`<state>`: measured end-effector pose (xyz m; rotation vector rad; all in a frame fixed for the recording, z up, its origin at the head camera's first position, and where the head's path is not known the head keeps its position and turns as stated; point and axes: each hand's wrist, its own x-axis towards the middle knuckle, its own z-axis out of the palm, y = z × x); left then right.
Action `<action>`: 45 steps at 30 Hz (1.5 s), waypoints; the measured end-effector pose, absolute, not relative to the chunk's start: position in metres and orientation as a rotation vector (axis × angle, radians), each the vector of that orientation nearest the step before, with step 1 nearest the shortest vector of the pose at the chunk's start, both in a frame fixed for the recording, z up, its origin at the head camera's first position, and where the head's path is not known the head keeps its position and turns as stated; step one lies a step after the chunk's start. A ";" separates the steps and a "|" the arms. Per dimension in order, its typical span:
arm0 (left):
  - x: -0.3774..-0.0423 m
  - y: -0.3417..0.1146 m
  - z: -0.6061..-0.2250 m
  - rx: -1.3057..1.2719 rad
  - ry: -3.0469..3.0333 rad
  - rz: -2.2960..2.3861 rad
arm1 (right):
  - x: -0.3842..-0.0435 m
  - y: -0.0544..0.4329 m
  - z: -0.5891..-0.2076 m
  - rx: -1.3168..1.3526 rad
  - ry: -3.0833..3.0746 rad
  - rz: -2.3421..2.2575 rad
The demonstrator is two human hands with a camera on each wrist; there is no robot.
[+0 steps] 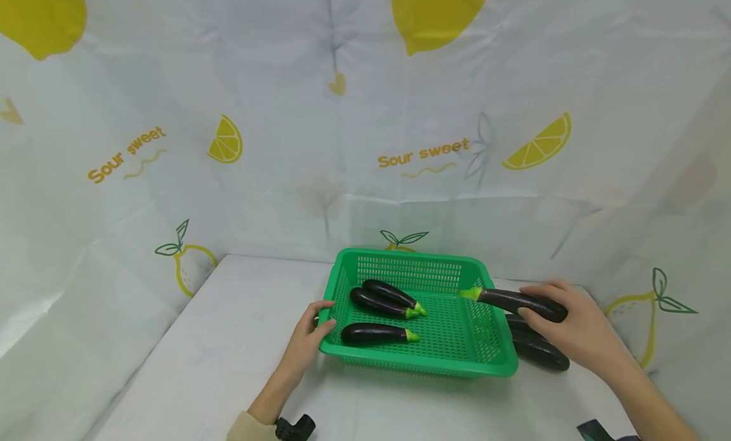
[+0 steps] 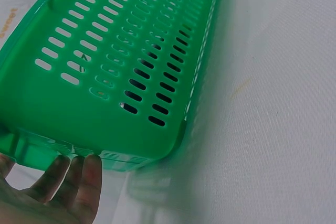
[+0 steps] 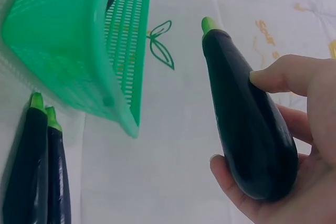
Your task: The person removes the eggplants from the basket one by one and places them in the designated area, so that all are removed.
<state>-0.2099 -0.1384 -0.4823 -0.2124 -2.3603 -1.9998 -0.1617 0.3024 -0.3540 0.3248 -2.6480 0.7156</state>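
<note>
A green plastic basket (image 1: 422,363) with slotted walls holds three dark eggplants, two side by side behind and one eggplant (image 1: 371,334) nearer the front. At its left end, my left hand (image 1: 308,339) grips the rim; the left wrist view shows the fingertips (image 2: 90,174) against the basket's end. My right hand (image 1: 577,327) holds another eggplant (image 3: 247,114) by its thick end, thumb on one side and fingers on the other. In the head view its green stem points left over the basket's right side.
Two more eggplants lie on the white table (image 1: 228,339) just right of the basket, the nearer eggplant (image 1: 539,352) partly behind my right hand. A white lemon-print sheet (image 1: 285,174) hangs behind and along both sides.
</note>
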 end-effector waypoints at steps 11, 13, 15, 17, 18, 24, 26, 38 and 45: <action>-0.209 -0.139 -0.483 -0.225 -2.348 -2.008 | -0.147 0.329 -0.374 0.151 -2.615 0.770; -0.209 -0.139 -0.483 -0.230 -2.347 -2.004 | -0.145 0.334 -0.376 0.109 -2.624 0.772; -0.209 -0.139 -0.483 -0.232 -2.348 -2.001 | -0.144 0.338 -0.379 0.083 -2.610 0.768; -0.209 -0.139 -0.483 -0.232 -2.352 -1.996 | -0.143 0.343 -0.381 0.053 -2.618 0.763; -0.209 -0.139 -0.482 -0.230 -2.354 -1.996 | -0.142 0.344 -0.383 0.040 -2.622 0.769; -0.209 -0.139 -0.481 -0.216 -2.364 -1.985 | -0.140 0.355 -0.396 -0.007 -2.633 0.762; -0.209 -0.139 -0.481 -0.214 -2.362 -1.987 | -0.139 0.358 -0.401 -0.016 -2.629 0.745; -0.210 -0.138 -0.483 -0.217 -2.365 -1.986 | -0.141 0.367 -0.429 -0.169 -2.665 0.697; -0.210 -0.138 -0.482 -0.214 -2.365 -1.986 | -0.144 0.369 -0.444 -0.186 -2.713 0.710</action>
